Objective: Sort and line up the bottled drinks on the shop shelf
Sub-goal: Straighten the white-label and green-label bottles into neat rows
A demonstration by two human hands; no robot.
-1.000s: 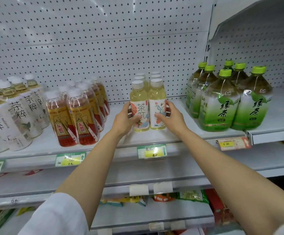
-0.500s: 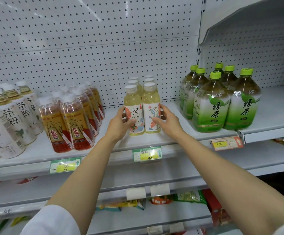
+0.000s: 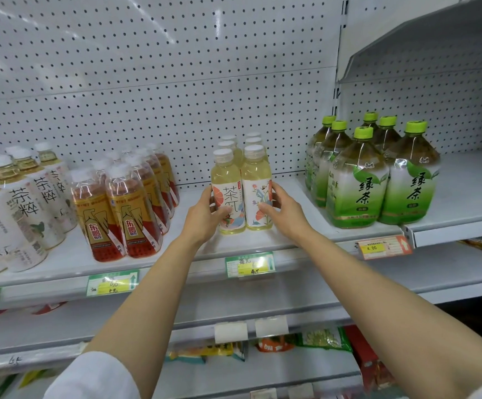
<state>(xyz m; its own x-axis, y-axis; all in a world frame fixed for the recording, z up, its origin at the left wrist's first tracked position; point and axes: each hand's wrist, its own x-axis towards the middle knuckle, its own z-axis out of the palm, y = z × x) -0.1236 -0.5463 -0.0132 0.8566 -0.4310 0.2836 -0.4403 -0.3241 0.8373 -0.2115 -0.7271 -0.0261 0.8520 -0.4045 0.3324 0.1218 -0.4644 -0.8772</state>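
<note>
Two rows of pale yellow tea bottles with white caps stand mid-shelf. My left hand point(image 3: 203, 218) grips the front left bottle point(image 3: 227, 180) at its label. My right hand point(image 3: 284, 210) grips the front right bottle point(image 3: 256, 180) from its right side. Both front bottles stand upright, side by side and touching, on the white shelf point(image 3: 176, 249). More bottles of the same kind stand behind them, mostly hidden.
Amber bottles with gold and red labels point(image 3: 131, 214) stand in rows to the left, white-labelled tea bottles point(image 3: 32, 208) further left. Large green-capped green tea bottles point(image 3: 357, 191) stand at the right. Price tags point(image 3: 249, 264) line the shelf edge. Snack packets lie on a lower shelf.
Both hands stay on the front pair of yellow bottles. The view has shifted slightly, so the shelf sits a little lower and further left in frame.
</note>
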